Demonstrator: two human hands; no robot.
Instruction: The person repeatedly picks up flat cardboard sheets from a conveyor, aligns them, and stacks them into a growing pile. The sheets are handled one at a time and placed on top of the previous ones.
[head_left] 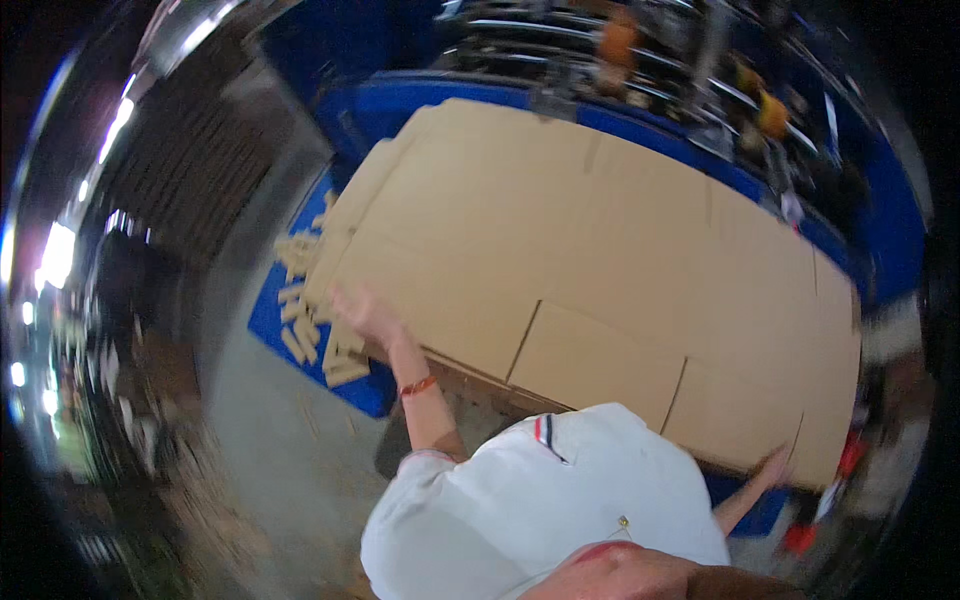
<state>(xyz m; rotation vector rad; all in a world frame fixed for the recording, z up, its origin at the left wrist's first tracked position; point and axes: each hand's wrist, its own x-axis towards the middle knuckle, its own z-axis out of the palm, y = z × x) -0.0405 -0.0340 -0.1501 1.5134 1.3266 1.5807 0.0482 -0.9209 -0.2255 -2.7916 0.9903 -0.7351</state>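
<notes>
Cardboard sheet prob. light, semi-stiff, bendy near slots, best held at opp. short edges; L grip looks released, R grip blurred, can't tell.

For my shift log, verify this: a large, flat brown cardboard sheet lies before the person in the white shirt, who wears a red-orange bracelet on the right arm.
Wrong arm: the head view shows the red-orange bracelet on the left arm. The large, flat brown cardboard sheet does lie before the person in the white shirt.
</notes>
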